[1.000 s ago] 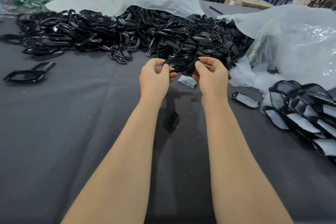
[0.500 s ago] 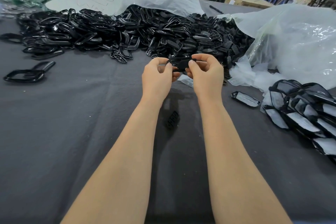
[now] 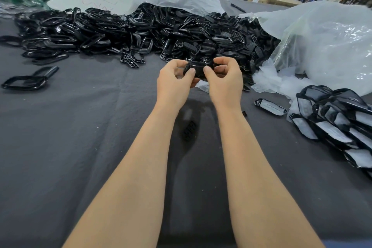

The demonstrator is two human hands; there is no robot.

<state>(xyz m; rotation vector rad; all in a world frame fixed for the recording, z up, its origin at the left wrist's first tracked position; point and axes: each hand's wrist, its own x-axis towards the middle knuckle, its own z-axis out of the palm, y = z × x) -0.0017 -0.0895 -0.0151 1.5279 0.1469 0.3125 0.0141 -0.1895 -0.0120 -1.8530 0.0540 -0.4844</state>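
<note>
Black plastic part (image 3: 198, 70), 1 pc, held just in front of parts pile (image 3: 120, 30). L hand (image 3: 174, 84) + R hand (image 3: 225, 81) both curled round it, thumbs on top. 1 loose part (image 3: 189, 129) further from pile, btw forearms. 1 wrapped pc (image 3: 269, 106) front-right of pile.

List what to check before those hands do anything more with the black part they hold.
1. Left hand pinches the black part: ok.
2. Right hand pinches it too: ok.
3. Part held off the grey cloth: ok.
4. Part's underside sound: cannot tell, fingers hide it.
5. No stray between the forearms: not ok, a small black piece lies there.
</note>
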